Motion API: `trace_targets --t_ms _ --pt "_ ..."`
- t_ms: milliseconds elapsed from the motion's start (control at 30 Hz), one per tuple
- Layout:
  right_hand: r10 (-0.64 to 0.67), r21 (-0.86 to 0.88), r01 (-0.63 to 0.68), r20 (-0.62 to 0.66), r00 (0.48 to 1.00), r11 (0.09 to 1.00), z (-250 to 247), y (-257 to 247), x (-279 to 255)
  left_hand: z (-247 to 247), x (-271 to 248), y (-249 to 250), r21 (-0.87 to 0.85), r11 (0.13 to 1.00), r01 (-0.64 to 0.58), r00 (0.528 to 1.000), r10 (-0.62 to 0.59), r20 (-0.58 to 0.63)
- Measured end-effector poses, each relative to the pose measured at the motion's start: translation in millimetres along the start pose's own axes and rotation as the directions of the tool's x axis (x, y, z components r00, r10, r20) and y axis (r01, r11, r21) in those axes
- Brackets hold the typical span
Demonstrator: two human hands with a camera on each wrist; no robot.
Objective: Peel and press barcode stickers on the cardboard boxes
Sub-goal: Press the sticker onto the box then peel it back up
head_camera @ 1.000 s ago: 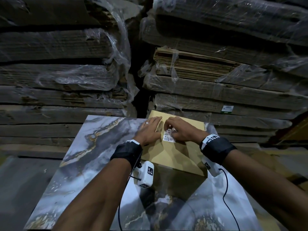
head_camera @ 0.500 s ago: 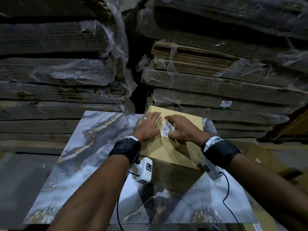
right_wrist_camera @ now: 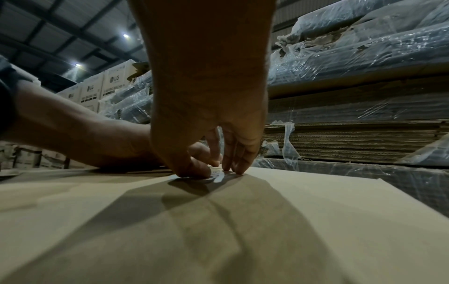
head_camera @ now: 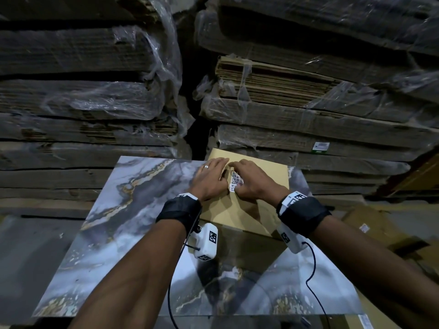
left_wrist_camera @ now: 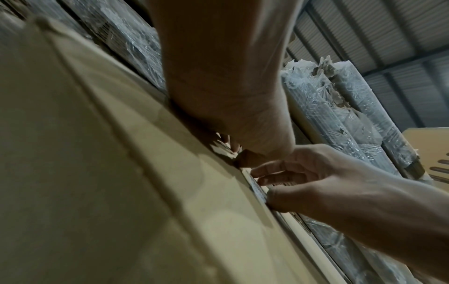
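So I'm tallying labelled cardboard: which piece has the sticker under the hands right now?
The flat tan cardboard box lying on the marble-patterned table. The barcode sticker lies on it between the left hand and right hand; the wrapped stacks behind are untouched.

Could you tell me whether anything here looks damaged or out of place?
Only the background: the plastic wrap around the stacked flat cardboard is torn and hangs loose. The barcode sticker lies flat on the cardboard box under both hands.

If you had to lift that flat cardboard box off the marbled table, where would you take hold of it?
I would probably grip the cardboard box by its near edge, coming from the person's side. It lies flat and thin, that corner juts toward the arms, and both the left hand and right hand cover the far part.
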State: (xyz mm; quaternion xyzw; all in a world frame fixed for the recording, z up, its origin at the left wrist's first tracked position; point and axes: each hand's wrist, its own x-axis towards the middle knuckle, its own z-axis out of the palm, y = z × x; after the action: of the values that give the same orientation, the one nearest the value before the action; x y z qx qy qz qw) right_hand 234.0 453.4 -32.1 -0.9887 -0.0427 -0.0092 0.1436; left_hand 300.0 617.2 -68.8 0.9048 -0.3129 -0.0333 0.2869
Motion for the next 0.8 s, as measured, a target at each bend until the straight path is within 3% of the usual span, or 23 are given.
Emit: trace_targets --t_ms 800 --pt "0.068 0.019 -0.069 0.034 0.997 0.997 -7.3 1.1 11.2 1.8 -3.9 1.7 0.007 1.000 -0.030 0.996 0.030 -0.079"
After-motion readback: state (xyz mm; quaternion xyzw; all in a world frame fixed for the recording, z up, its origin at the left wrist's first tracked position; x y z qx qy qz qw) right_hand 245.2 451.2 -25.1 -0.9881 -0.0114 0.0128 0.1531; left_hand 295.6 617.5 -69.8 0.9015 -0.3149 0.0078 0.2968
